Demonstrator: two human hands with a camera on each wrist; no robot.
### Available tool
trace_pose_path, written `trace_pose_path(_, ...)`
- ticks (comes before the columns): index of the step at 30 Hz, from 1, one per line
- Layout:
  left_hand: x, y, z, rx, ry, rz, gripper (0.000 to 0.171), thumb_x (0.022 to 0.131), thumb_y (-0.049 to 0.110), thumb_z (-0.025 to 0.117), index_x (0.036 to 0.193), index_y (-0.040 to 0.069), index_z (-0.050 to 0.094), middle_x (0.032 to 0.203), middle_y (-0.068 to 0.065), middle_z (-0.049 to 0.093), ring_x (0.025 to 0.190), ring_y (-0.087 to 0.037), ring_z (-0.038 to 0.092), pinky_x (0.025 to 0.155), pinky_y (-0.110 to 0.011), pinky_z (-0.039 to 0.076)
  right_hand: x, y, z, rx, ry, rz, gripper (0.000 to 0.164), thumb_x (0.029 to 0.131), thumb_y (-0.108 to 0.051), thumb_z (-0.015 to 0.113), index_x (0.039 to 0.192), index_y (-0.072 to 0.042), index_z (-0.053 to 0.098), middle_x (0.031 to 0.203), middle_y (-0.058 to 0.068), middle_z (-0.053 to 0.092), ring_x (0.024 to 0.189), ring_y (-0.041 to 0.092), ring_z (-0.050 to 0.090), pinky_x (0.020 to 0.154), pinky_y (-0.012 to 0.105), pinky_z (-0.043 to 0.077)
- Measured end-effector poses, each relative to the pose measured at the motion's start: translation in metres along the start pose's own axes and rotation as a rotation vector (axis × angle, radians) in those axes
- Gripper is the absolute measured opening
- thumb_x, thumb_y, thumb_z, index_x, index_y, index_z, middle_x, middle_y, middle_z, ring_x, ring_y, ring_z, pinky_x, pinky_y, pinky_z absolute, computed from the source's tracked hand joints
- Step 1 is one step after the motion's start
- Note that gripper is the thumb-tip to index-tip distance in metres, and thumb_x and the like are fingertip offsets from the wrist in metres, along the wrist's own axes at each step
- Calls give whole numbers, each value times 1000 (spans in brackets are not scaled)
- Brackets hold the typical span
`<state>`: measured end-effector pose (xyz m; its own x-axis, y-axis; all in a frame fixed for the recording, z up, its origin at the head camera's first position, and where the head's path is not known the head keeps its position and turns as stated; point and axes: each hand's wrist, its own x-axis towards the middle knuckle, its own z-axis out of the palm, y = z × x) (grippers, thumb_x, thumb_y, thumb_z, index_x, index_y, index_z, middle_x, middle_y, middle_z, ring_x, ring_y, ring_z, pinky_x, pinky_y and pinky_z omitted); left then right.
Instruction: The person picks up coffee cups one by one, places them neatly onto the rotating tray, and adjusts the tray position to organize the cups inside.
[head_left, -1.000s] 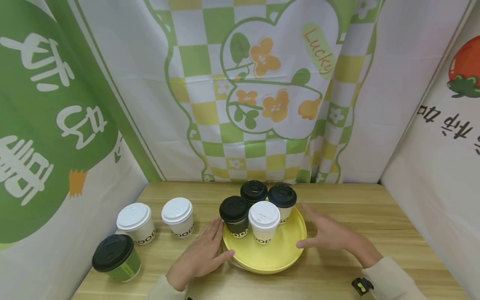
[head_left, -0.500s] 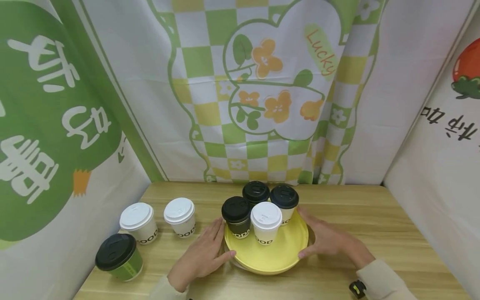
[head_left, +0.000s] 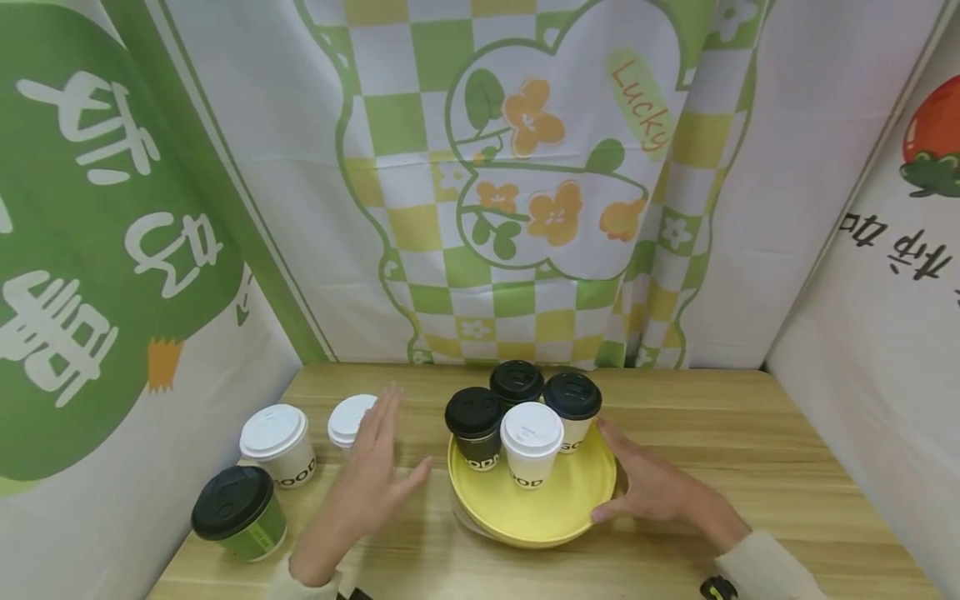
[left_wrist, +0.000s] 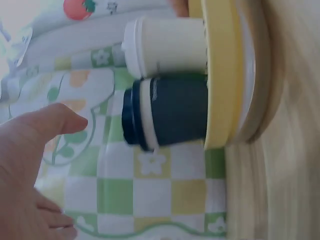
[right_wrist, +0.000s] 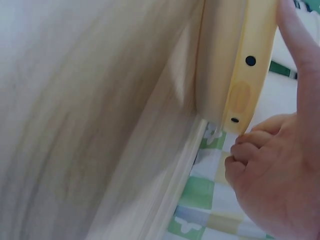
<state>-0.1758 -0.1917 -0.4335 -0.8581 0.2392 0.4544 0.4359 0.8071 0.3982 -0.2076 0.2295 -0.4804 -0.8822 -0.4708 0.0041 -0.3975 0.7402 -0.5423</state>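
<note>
A round yellow tray (head_left: 525, 521) stands on a pale base on the wooden table. It carries a white-lidded paper cup (head_left: 531, 446), a dark cup with a black lid (head_left: 474, 427), a cream black-lidded cup (head_left: 573, 408) and another black-lidded cup (head_left: 517, 382) behind, mostly hidden. My right hand (head_left: 652, 483) rests on the tray's right edge, thumb and fingers spread along the rim. Apart from the tray on its left, my left hand (head_left: 363, 483) is raised with fingers extended and holds nothing. It partly covers a white-lidded cup (head_left: 347, 421).
At the table's left side stand another white-lidded cup (head_left: 276, 446) and a green cup with a black lid (head_left: 238, 512). Printed cloth (head_left: 555, 317) hangs along the back edge, and fabric walls close both sides.
My left hand has let go of the tray's left rim, lifted and moved left before the white-lidded cup. My right hand has come up against the right rim and stays there.
</note>
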Motion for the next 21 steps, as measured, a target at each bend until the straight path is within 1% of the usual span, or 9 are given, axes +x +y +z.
trace_pose_path(1, 2, -2, -3, -20, 33, -28, 115, 87, 32, 85, 168, -2, 11, 176, -23, 15, 161, -47, 21, 130, -67, 23, -1, -2, 1, 5, 4, 3, 147, 71, -74, 84, 171, -8, 0, 177, 22, 9, 160, 45, 24, 129, 58, 23)
trace_pose_path(2, 4, -5, -6, -28, 56, -60, 120, 85, 32, 87, 169, -1, 7, 177, -23, 12, 161, -48, 19, 129, -67, 22, -2, -4, 2, 9, 11, 11, 147, 70, -73, 85, 171, -7, 0, 177, 22, 9, 160, 45, 24, 129, 58, 23)
trace_pose_path(5, 6, -16, -9, -101, 107, -203, 133, 81, 33, 91, 169, 3, -4, 178, -21, 1, 163, -49, 11, 129, -70, 20, -6, -10, 5, 22, 40, 20, 146, 71, -72, 86, 170, -5, 2, 176, 24, 10, 159, 47, 25, 129, 59, 24)
trace_pose_path(8, 7, -28, -7, -166, 133, -348, 141, 79, 36, 92, 169, 7, -12, 178, -21, -6, 163, -49, 6, 129, -71, 18, -8, -14, 10, 45, 82, 5, 146, 70, -69, 88, 170, -2, 4, 175, 27, 11, 158, 49, 27, 128, 60, 25)
trace_pose_path(9, 6, -31, -6, -190, 137, -388, 143, 79, 37, 93, 168, 8, -15, 178, -20, -9, 164, -49, 4, 130, -71, 16, -8, -16, 12, 48, 97, -6, 146, 71, -68, 89, 169, -1, 4, 175, 28, 11, 158, 50, 27, 127, 61, 26)
trace_pose_path(11, 5, -37, -4, -213, 133, -444, 146, 78, 40, 94, 168, 8, -17, 178, -20, -12, 164, -49, 1, 131, -70, 13, -10, -18, 15, 59, 122, -17, 146, 71, -66, 90, 170, -3, 4, 175, 28, 11, 158, 50, 26, 127, 62, 26)
trace_pose_path(15, 3, -47, 0, -279, 133, -500, 150, 77, 40, 95, 167, 9, -21, 177, -22, -15, 164, -49, -2, 132, -67, 10, -13, -24, 20, 62, 149, 7, 146, 70, -67, 90, 170, -4, 4, 175, 28, 12, 159, 50, 24, 127, 64, 26)
trace_pose_path(18, 1, -53, 4, -317, 154, -517, 149, 77, 39, 95, 167, 9, -20, 176, -24, -12, 163, -49, 1, 132, -67, 12, -16, -30, 24, 65, 164, 48, 146, 69, -68, 90, 169, -1, 6, 174, 29, 14, 159, 51, 24, 127, 67, 26)
trace_pose_path(21, 1, -60, 9, -343, 174, -539, 147, 78, 38, 94, 167, 7, -18, 176, -27, -7, 163, -51, 6, 132, -67, 15, -18, -37, 29, 73, 200, 58, 146, 69, -68, 90, 168, 1, 8, 172, 32, 18, 157, 54, 26, 125, 70, 28)
